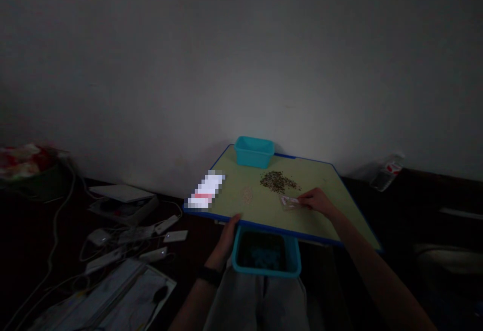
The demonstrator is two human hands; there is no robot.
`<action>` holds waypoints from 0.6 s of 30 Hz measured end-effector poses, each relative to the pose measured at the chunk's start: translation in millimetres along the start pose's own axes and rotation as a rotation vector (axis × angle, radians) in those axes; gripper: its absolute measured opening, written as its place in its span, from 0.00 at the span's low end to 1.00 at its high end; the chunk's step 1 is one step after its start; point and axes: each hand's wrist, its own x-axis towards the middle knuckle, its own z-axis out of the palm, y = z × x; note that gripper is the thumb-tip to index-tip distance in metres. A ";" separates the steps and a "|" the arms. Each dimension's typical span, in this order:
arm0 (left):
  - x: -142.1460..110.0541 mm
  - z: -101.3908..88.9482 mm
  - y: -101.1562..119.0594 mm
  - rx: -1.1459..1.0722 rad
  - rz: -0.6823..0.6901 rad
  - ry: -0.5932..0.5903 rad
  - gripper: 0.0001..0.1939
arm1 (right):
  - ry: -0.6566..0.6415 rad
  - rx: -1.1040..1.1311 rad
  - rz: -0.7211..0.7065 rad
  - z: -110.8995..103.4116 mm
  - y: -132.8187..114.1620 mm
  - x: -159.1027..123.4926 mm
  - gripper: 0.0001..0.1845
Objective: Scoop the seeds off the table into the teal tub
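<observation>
My right hand point(316, 201) pinches a small clear plastic bag point(290, 202) with white marks, held low over the pale table board point(264, 215). Just beyond the bag lies a pile of dark and light mixed seeds or grains point(278, 182). Left of the pile, a thin scatter of pale grains point(247, 195) sits apart. My left hand point(228, 235) is closed on the board's blue front edge, a fingertip on top and the other fingers hidden. Beside it, a blue plastic bin point(266, 271) rests on my lap under that edge, with dark, unclear contents.
A second blue bin point(254, 159) stands at the board's back edge. A glowing, blurred-out screen point(206, 191) lies at the left corner. Chargers and cables point(151, 233) clutter the dark surface to the left, near a green basket point(37, 182). A grey wall point(241, 59) rises behind.
</observation>
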 end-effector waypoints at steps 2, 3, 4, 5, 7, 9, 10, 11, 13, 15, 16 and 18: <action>-0.7 0.7 0.6 -0.004 -0.012 0.012 0.20 | -0.047 -0.002 -0.005 2.0 -1.7 0.5 0.16; -0.8 1.0 0.7 -0.007 -0.012 0.021 0.20 | -0.062 -0.004 -0.003 2.7 -2.3 1.1 0.16; -0.8 1.1 0.6 -0.012 -0.006 0.024 0.20 | -0.054 -0.006 -0.002 3.4 -2.5 1.9 0.16; -0.4 0.9 0.3 -0.015 0.004 0.021 0.20 | -0.045 -0.008 -0.001 3.9 -2.4 3.1 0.15; 0.9 0.3 -0.7 -0.015 0.021 0.009 0.19 | -0.026 -0.010 0.002 4.7 -1.0 5.9 0.15; 2.2 -0.2 -1.3 -0.012 0.031 0.008 0.18 | -0.007 -0.017 -0.006 5.3 1.3 9.4 0.14; 2.4 -0.1 -1.3 -0.012 0.030 0.013 0.18 | 0.001 -0.023 -0.010 5.6 2.4 11.3 0.14; 2.2 0.3 -0.9 -0.014 0.026 0.021 0.18 | 0.007 -0.028 -0.012 5.8 3.4 13.1 0.14; 0.7 1.7 0.7 -0.019 0.014 0.032 0.18 | 0.013 -0.032 -0.010 6.0 4.1 16.4 0.14; -1.9 3.5 2.7 -0.021 0.002 0.024 0.19 | 0.010 -0.038 -0.007 5.8 2.8 18.5 0.14; -3.3 4.3 3.6 -0.022 -0.001 0.018 0.19 | 0.006 -0.042 -0.011 5.5 1.3 18.9 0.15; -5.8 5.4 5.0 -0.024 -0.005 -0.002 0.20 | -0.005 -0.049 -0.024 4.7 -2.5 18.8 0.16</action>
